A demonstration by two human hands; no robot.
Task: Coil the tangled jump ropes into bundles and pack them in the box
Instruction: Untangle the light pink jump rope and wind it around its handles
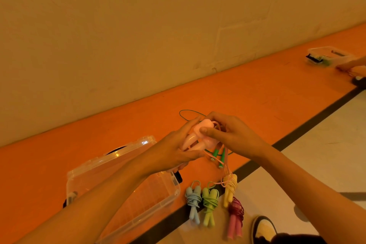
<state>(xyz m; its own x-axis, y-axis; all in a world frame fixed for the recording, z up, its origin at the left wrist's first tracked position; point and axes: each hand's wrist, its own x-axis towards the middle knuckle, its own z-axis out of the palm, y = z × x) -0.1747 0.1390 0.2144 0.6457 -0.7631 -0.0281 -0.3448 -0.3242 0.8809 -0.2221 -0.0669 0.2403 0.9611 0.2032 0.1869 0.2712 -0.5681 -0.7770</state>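
My left hand (179, 149) holds the two pale pink handles (195, 140) of a jump rope above the orange floor. My right hand (227, 134) pinches the pink cord at the top of those handles; the cord (225, 166) hangs down from them. Under the hands lies a green rope (217, 155) with its cord looping out behind. A clear plastic box (83, 184) stands open at the lower left. Coiled bundles lie beside it: blue (193, 202), light green (210, 204), yellow (230, 188), dark pink (235, 216).
A wall runs along the far side of the orange strip. A black line separates the orange strip from a pale floor. A shoe (264, 229) shows at the bottom right. Far right, another clear box (328, 56) sits near another person's hand (348, 65).
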